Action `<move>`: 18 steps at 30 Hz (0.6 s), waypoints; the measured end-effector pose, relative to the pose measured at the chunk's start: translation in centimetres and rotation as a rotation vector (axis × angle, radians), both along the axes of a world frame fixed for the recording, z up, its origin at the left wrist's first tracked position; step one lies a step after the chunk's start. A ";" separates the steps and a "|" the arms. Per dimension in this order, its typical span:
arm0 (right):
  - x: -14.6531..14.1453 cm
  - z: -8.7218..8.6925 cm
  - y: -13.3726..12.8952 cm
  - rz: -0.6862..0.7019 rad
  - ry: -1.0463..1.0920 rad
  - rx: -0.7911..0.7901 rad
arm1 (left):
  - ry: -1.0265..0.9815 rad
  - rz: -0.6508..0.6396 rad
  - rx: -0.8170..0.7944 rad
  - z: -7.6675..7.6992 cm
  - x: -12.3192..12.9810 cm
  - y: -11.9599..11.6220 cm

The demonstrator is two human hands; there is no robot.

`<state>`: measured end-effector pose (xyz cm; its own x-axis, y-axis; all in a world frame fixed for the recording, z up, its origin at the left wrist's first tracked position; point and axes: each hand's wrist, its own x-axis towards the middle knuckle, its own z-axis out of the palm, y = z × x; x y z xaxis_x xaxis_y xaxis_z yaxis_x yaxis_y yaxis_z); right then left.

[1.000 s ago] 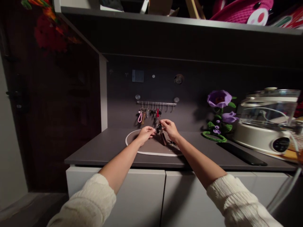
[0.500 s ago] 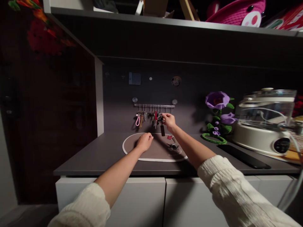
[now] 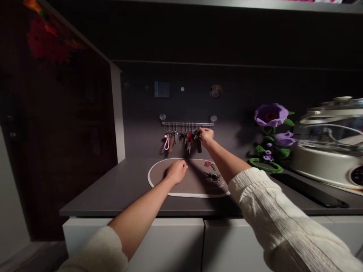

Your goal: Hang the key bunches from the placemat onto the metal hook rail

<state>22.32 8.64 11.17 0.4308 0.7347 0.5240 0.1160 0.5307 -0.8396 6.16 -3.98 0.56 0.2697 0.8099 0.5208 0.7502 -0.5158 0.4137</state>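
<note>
My right hand [image 3: 207, 135] is up at the right part of a clear hook rail [image 3: 187, 124], pinching the ring of a key bunch [image 3: 196, 134]. A dark oblong fob [image 3: 199, 146] hangs below those fingers; whether the ring is on a hook I cannot tell. Other keys hang along the rail, with a pink loop [image 3: 167, 143], a brown strap [image 3: 171, 145] and a red key holder [image 3: 190, 136] among them. My left hand [image 3: 177, 171] rests closed on the oval brown mat [image 3: 193, 189], with nothing visible in it. Another key ring [image 3: 214, 176] lies on the mat near a red tag [image 3: 207, 164].
Purple fabric flowers [image 3: 271, 115] and a cream appliance with a clear cover [image 3: 326, 158] stand on the right. A black phone-like slab [image 3: 310, 190] lies before them on the counter [image 3: 113, 192]. A shelf [image 3: 198, 4] overhangs the top.
My right hand has risen slightly toward the rail with the key bunch and its dark fob. My left hand stays closed on the mat. The view has tilted down and come closer.
</note>
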 end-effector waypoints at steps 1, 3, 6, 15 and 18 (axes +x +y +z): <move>-0.1 0.1 0.1 -0.028 0.039 -0.023 | 0.000 0.000 0.000 0.0 0.0 0.1; -0.2 0.4 0.2 -0.071 0.105 -0.065 | 0.001 -0.002 0.000 -0.1 0.0 0.2; -0.4 0.5 0.4 -0.086 0.127 -0.088 | -0.002 0.001 -0.007 -0.1 0.0 0.2; 0.1 -0.4 0.7 -0.011 0.081 -0.096 | 0.003 0.001 -0.003 -0.2 -0.1 0.3; 0.2 -0.8 0.6 -0.021 0.083 -0.114 | 0.015 0.002 0.002 -0.3 -0.1 0.4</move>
<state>22.55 9.27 10.39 0.4851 0.7779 0.3995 0.0539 0.4293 -0.9015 6.06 -3.60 0.30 0.2755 0.8096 0.5184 0.7576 -0.5148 0.4014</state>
